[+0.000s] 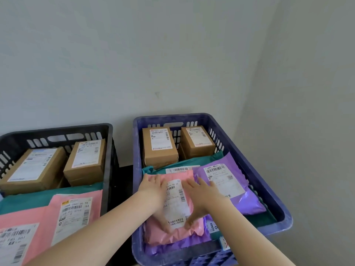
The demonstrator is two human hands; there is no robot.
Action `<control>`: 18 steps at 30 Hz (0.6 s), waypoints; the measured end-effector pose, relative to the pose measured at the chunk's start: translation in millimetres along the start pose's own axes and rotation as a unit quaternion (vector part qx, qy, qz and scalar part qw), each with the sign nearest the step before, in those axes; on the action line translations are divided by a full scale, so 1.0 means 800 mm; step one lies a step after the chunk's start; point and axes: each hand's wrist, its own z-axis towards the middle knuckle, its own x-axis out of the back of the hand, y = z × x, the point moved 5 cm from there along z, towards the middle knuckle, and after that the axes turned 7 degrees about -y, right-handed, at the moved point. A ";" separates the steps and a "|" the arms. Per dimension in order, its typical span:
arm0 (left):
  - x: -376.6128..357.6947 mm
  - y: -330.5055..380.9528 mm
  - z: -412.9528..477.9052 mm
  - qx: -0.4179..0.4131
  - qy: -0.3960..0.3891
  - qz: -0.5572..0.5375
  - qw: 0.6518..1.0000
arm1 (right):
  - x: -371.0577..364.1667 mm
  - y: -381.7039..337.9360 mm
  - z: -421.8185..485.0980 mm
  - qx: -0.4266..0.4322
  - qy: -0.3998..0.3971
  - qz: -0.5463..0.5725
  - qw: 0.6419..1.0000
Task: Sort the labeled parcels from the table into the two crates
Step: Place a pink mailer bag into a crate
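While both my hands are flat in the right-hand crate, the black crate (57, 129) on the far left holds two labelled cardboard boxes side by side at its back, a wide box (34, 169) and a narrower box (86, 160). A teal mailer (28, 200) lies in front of them, with a pink mailer (76, 208) on top of it and a second pink mailer (19, 227) overlapping nearer to me. Just beside it stands the blue crate (172, 117), with two more brown boxes (159, 148) at its back and a green mailer (192, 162) before them. My left hand (151, 189) rests open on the pink parcel (172, 233), fingers straight, thumb splayed along its white label. My right hand (201, 192) lies open on the same parcel, thumb angled in toward the other. This parcel lies on top of a lower purple mailer (172, 246) near the front of the blue crate. To its right a purple mailer (240, 189) lies label up against the crate's right wall.
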 end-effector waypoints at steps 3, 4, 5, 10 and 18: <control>-0.003 0.001 0.007 -0.005 -0.023 0.007 1.000 | 0.001 -0.004 0.009 -0.015 -0.013 -0.010 1.000; -0.005 0.002 0.009 -0.008 -0.030 0.010 0.999 | 0.001 -0.007 0.010 -0.020 -0.015 -0.013 1.000; -0.007 0.003 0.013 -0.011 -0.036 0.013 0.999 | 0.001 -0.009 0.012 -0.023 -0.017 -0.018 0.999; -0.008 0.006 0.019 -0.023 -0.053 0.012 0.998 | 0.000 -0.011 0.020 -0.041 -0.031 -0.047 0.998; -0.017 -0.001 0.042 -0.015 -0.071 -0.018 0.997 | -0.006 -0.009 0.035 -0.052 -0.073 -0.069 0.994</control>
